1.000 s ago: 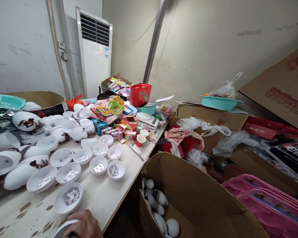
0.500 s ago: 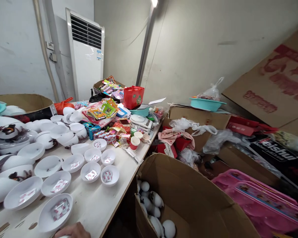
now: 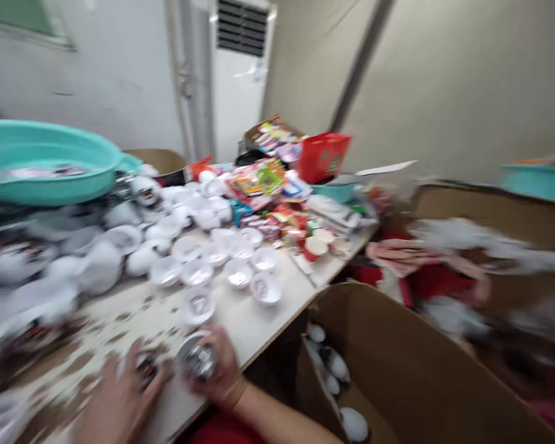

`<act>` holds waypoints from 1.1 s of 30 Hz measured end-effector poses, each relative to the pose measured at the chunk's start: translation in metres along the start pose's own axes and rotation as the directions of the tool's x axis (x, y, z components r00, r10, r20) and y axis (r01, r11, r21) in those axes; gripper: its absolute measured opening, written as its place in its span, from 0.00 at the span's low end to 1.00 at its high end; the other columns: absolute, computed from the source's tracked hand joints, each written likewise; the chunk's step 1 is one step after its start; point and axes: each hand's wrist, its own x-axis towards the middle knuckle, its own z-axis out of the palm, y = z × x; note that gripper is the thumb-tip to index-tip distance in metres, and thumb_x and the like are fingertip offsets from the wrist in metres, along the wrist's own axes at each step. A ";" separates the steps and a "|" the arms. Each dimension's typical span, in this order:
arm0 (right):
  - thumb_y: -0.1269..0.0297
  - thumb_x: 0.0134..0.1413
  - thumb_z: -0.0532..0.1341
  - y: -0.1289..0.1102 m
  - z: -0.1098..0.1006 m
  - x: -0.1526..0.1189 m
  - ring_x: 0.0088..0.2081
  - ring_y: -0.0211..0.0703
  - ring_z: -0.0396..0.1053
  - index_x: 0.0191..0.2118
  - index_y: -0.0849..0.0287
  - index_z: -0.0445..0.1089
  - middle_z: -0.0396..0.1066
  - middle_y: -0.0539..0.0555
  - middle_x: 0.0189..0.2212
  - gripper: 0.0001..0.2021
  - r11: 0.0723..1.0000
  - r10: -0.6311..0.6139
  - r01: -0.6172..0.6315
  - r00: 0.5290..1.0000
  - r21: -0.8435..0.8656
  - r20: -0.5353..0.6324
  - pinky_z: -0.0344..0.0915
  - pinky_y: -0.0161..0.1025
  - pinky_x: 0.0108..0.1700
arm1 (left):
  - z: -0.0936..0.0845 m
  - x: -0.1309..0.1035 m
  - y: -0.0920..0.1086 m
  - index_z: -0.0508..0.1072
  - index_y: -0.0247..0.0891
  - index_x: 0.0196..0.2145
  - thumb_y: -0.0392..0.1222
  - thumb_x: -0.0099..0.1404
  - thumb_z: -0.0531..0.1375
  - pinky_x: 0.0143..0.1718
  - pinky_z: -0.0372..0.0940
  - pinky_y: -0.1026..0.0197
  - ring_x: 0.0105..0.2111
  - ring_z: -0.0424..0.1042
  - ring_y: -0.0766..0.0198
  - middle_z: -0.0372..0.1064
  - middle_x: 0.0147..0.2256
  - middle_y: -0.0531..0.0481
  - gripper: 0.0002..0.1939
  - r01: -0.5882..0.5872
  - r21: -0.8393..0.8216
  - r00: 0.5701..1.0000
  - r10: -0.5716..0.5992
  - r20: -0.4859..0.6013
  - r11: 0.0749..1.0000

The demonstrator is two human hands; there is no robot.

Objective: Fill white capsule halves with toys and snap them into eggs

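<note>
Picture heavily blurred; details limited.

- White bowl (image 3: 195,359): small, round, shallow plastic half-shell, dark and shiny contents inside, mouth tilted toward camera. Gripped in right hand (image 3: 219,370), fingers curled round rim, at near edge of table (image 3: 254,324).
- Second white piece (image 3: 141,368): similar small shell with dark patch, held under left hand (image 3: 115,404), just beside bowl, on or just above tabletop; cannot tell which.
- Two pieces close together, whether touching cannot be told.
</note>
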 end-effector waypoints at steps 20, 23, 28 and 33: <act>0.66 0.38 0.70 -0.052 -0.014 0.029 0.42 0.54 0.70 0.46 0.59 0.66 0.70 0.55 0.41 0.25 0.897 0.395 -0.440 0.768 -0.033 0.504 0.67 0.47 0.44 | -0.066 -0.009 0.044 0.66 0.50 0.54 0.42 0.57 0.63 0.55 0.63 0.53 0.52 0.67 0.55 0.61 0.57 0.50 0.26 -0.148 -0.539 0.969 0.231 0.089 0.829; 0.67 0.37 0.70 -0.056 -0.012 0.038 0.43 0.56 0.70 0.47 0.58 0.65 0.70 0.56 0.42 0.26 0.904 0.388 -0.417 0.715 -0.091 0.582 0.67 0.48 0.44 | -0.061 -0.005 0.039 0.65 0.50 0.55 0.45 0.57 0.63 0.50 0.65 0.53 0.48 0.70 0.55 0.64 0.54 0.50 0.27 -0.023 -0.536 0.973 0.142 0.182 0.844; 0.67 0.34 0.72 -0.053 -0.014 0.055 0.45 0.54 0.69 0.49 0.56 0.60 0.67 0.55 0.46 0.32 0.853 0.409 -0.518 0.595 -0.059 0.692 0.68 0.46 0.44 | -0.052 -0.004 0.021 0.67 0.49 0.54 0.46 0.56 0.63 0.53 0.63 0.53 0.50 0.68 0.53 0.66 0.52 0.50 0.27 0.101 -0.620 0.987 0.002 0.163 0.778; 0.59 0.42 0.71 -0.040 -0.017 0.037 0.52 0.54 0.67 0.56 0.55 0.56 0.65 0.57 0.51 0.36 0.806 0.391 -0.588 0.614 0.067 0.686 0.64 0.50 0.55 | -0.034 -0.012 0.011 0.66 0.44 0.54 0.52 0.56 0.63 0.52 0.63 0.53 0.47 0.69 0.53 0.69 0.48 0.48 0.28 0.300 -0.772 0.953 -0.209 0.219 0.560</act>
